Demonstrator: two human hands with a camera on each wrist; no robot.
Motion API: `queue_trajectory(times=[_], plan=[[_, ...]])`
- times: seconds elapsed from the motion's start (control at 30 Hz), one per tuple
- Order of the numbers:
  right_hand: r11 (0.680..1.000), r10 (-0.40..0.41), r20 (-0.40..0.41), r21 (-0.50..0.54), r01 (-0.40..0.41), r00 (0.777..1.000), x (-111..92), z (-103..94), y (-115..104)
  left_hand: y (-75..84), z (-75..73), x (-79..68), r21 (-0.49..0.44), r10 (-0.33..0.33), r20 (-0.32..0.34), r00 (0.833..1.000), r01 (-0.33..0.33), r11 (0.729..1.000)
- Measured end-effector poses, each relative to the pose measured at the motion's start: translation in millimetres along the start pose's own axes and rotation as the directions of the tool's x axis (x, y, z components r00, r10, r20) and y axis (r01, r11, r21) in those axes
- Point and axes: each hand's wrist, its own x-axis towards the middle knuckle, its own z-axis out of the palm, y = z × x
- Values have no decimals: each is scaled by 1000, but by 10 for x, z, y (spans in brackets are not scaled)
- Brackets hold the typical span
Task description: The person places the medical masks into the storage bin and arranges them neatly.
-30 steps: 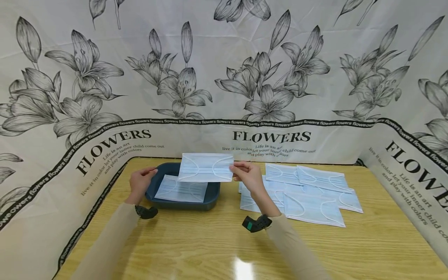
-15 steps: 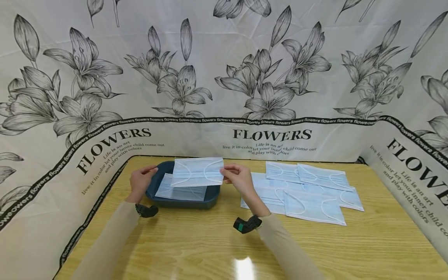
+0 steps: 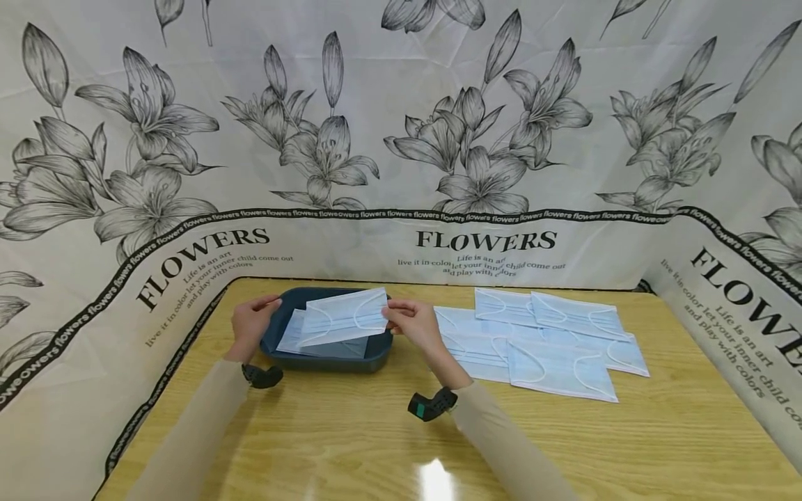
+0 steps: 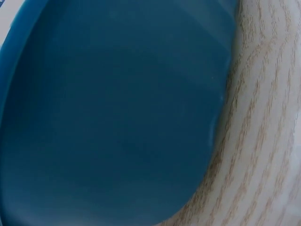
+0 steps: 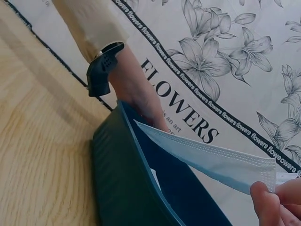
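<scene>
Looks like a small screened-off work corner, seemingly indoors — hard to pin down as part of a home, an office or a workshop. Closed in at the back and on both sides by pale cloth (image 3: 344, 243), hung like a curtain, creased in places, printed with grey line-drawn lilies, the word FLOWERS and a black lettered band. Furnished with a yellowish wood-grain tabletop (image 3: 351, 431), reaching back to the cloth and catching bright glare (image 3: 436, 481) low in the head view. Rigged for recording, too — with black devices (image 3: 432, 405) worn at both wrists.
</scene>
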Motion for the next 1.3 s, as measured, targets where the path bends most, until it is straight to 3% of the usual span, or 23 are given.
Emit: queue_trajectory(times=[0.2, 0.4, 0.73, 1.3], plan=[[1000, -28, -9, 3, 28, 1000, 31, 122, 42, 17, 1, -11, -6, 4, -7, 1000, -4, 1000], [1000, -11, 27, -11, 12, 1000, 32, 248, 67, -5, -2, -8, 16, 22, -19, 1000, -21, 1000], [998, -65, 91, 11, 64, 994, 22, 414, 82, -6, 0, -5, 12, -4, -15, 1000, 4, 1000], [998, -31, 141, -42, 37, 989, 62, 533, 107, 2, -34, -11, -25, -9, 24, 1000, 10, 1000]])
